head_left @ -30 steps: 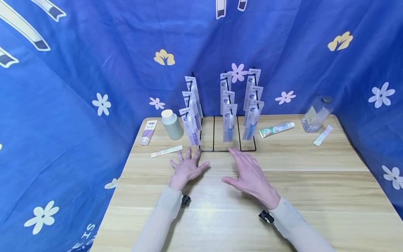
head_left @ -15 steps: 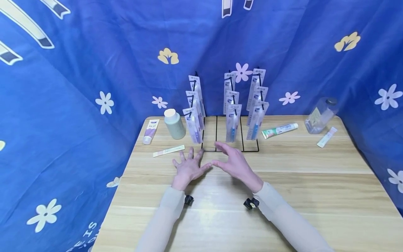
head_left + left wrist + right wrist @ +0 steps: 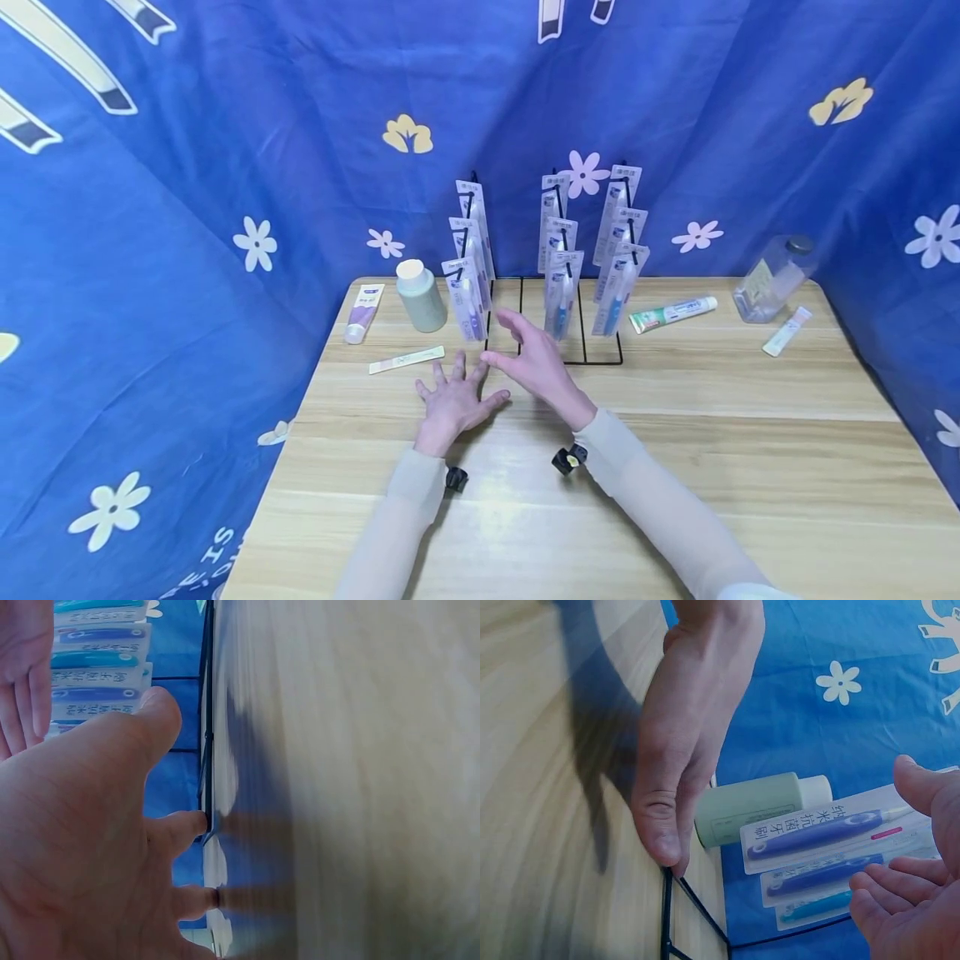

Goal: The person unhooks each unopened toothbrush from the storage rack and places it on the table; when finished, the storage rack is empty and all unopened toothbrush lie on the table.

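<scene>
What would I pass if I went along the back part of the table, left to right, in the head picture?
Purple-and-white tube, green bottle, left row of packaged toothbrushes, middle row, right row, green-and-white tube, clear bottle with a dark cap.

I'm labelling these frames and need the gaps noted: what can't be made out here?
- Head view: part of the wire rack, behind the right hand.
- Head view: fine print on the green-and-white tube, too small.
- Left wrist view: outer fingers of the left hand, cut off by the bottom edge.
</scene>
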`<state>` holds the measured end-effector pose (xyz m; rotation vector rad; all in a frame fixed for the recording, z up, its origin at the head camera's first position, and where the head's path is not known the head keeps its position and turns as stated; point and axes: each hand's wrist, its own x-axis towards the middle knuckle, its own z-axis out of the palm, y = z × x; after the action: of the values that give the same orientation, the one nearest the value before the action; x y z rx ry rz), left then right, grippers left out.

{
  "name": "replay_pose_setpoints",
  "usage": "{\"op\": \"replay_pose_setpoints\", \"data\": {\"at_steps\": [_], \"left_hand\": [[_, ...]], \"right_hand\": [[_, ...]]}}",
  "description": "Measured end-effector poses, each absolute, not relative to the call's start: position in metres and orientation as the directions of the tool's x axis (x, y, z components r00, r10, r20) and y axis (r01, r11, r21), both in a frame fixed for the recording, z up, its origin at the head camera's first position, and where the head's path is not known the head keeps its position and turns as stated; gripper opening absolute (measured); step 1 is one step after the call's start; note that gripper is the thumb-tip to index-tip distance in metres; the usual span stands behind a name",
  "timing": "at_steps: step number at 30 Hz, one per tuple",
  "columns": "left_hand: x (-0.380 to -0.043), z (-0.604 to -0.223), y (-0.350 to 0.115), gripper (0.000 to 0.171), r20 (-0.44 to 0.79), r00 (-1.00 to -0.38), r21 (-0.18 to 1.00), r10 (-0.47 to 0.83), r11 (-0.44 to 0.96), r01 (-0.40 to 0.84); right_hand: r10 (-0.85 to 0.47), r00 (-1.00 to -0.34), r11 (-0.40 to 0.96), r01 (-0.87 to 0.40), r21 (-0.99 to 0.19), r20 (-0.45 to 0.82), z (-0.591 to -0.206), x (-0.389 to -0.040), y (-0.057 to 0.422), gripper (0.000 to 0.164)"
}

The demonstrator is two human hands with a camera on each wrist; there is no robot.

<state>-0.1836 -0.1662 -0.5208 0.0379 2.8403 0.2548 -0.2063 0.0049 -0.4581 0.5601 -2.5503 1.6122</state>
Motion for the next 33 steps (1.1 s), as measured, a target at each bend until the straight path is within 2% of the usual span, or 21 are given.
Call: {"op": "replay_pose_setpoints", "data": {"at_steps": [4,12,25,33], "left_hand": [[-0.184,-0.521,-0.166,0.084,-0.269,-0.962,0.187,0.054,0.982,0.003],[-0.183,-0.517,-0.164,0.084,-0.259,-0.965,0.206,0.051,0.979,-0.004],[-0.183,-0.517,-0.160,0.089,-0.281,-0.959,0.188,0.047,0.982,-0.007],[-0.184,-0.516,-0.162,0.090,-0.283,-0.958,0.188,0.044,0.982,-0.010]], "right_hand": [[-0.262,-0.938,0.345,-0.312,-0.885,0.229,-0.456,-0.217,-0.002,0.077],[-0.234,-0.941,0.314,-0.310,-0.898,0.243,-0.453,-0.232,-0.018,0.064],[-0.168,-0.944,0.338,-0.324,-0.884,0.282,-0.447,-0.244,-0.029,0.022],[-0.164,-0.943,0.322,-0.328,-0.888,0.288,-0.445,-0.240,-0.029,0.015]]}}
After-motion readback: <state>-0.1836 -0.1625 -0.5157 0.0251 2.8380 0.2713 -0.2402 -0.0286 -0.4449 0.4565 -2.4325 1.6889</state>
